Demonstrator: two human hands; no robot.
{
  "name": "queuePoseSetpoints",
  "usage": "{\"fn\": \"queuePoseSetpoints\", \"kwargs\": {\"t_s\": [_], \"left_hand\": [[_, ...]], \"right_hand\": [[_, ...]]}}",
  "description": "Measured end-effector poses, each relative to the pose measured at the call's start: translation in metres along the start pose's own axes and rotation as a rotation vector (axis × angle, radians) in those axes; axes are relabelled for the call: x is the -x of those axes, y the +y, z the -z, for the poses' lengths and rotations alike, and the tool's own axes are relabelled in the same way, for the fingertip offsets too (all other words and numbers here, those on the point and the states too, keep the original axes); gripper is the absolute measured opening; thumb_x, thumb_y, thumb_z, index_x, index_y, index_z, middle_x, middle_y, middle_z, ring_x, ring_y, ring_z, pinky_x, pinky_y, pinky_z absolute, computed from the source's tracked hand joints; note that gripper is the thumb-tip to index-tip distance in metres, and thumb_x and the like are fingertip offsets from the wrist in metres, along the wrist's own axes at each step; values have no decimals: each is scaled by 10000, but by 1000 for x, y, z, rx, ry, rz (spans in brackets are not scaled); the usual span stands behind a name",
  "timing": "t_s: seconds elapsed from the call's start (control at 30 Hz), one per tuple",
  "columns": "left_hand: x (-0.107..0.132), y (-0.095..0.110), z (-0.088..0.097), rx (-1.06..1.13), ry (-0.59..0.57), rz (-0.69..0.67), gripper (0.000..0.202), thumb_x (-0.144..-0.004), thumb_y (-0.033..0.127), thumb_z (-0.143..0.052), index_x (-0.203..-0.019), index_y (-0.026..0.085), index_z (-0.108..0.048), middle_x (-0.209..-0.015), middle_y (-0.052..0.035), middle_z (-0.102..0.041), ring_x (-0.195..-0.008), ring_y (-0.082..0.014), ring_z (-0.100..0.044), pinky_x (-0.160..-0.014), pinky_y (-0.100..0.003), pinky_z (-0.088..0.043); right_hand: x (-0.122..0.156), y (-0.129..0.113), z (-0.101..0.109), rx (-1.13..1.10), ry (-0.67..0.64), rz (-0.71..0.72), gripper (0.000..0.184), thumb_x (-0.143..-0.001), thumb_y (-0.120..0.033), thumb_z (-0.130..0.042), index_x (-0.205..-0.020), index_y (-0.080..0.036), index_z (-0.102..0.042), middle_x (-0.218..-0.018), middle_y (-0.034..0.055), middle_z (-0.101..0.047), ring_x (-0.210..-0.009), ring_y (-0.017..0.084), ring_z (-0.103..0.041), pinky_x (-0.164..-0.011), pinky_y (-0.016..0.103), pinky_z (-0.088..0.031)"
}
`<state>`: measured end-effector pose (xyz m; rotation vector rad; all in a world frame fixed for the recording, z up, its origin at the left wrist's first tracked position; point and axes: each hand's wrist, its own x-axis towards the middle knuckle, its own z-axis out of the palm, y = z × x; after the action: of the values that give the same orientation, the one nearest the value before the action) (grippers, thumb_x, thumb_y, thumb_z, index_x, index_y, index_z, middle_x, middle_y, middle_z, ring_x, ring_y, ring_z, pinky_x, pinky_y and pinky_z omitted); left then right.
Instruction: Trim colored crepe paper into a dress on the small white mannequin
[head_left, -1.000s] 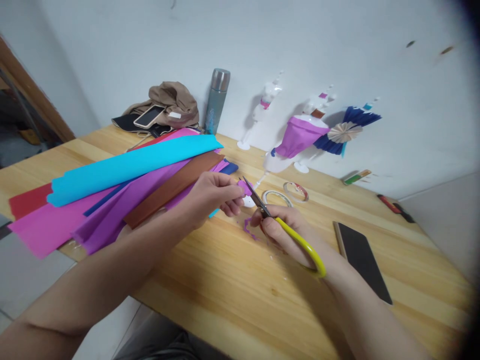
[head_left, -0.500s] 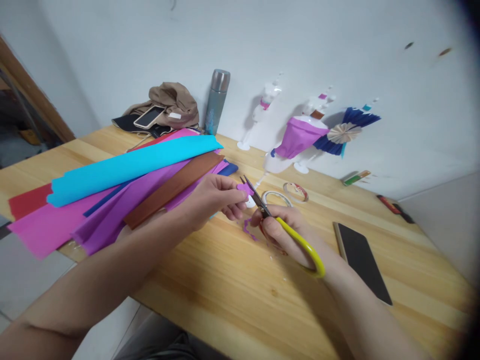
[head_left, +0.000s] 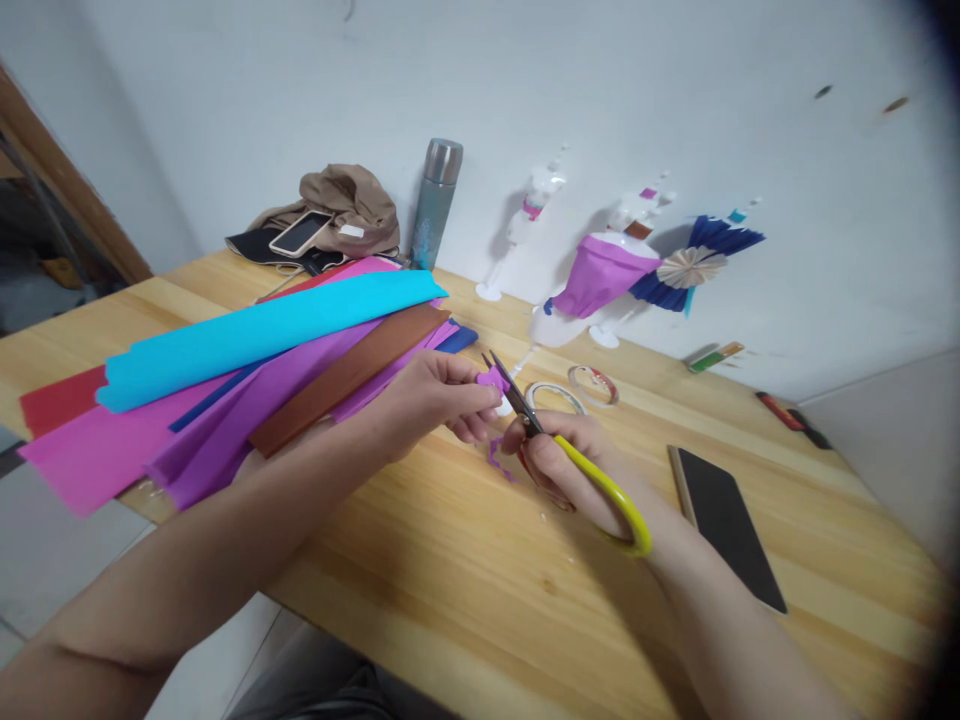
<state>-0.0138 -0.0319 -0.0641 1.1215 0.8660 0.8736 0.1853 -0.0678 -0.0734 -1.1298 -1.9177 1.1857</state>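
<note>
My left hand pinches a small purple paper piece above the wooden table. My right hand is closed round yellow-handled scissors, whose dark blades meet the paper piece. A curly purple offcut lies on the table just below the blades. Behind my left wrist is a stack of crepe paper sheets: cyan on top, then purple, brown, magenta, red and blue.
Two tape rolls lie beyond the scissors. A dark phone rests at the right. White figures dressed in purple and blue paper stand by the wall, with a steel flask, a tan cloth with a phone, and markers.
The purple piece has turned slightly in my left fingers and the scissors blades have closed further into it. Both hands stay in the same place.
</note>
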Motion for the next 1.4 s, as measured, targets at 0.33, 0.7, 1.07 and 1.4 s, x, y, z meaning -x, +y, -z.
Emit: {"fn": "queuePoseSetpoints", "kwargs": {"t_s": [0.33, 0.7, 1.07, 1.4], "left_hand": [[1, 0, 2, -48, 50, -63, 217, -791, 219, -743, -586, 148, -730, -523, -15, -661, -481, -84, -590, -504, -169, -466], [0, 4, -1, -67, 68, -29, 245, -795, 133, -714, -551, 144, -715, -523, -8, -658, -487, -81, -597, -492, -160, -453], [1, 4, -2, -79, 26, 14, 215, -788, 174, -733, -575, 145, -717, -496, -7, -650, -487, -81, -600, -494, -150, -452], [2, 4, -2, -81, 97, -40, 193, -761, 170, -744, -571, 149, -720, -470, 9, -633, -470, -77, -571, -455, -150, -415]], "right_hand": [[4, 21, 4, 26, -27, -14, 621, -963, -812, -563, -768, -223, -570, -560, -41, -425, -491, 131, -366, -459, 283, -267], [4, 23, 3, -9, -29, 21, 594, -986, -779, -562, -790, -219, -576, -582, -32, -452, -513, 136, -382, -471, 283, -267], [4, 25, 1, -22, -20, 30, 615, -994, -806, -518, -776, -231, -534, -575, -34, -441, -510, 142, -361, -495, 304, -251], [3, 30, 2, -38, -20, 82, 604, -1007, -774, -536, -797, -210, -591, -561, -40, -448, -489, 128, -359, -468, 288, -242]]}}
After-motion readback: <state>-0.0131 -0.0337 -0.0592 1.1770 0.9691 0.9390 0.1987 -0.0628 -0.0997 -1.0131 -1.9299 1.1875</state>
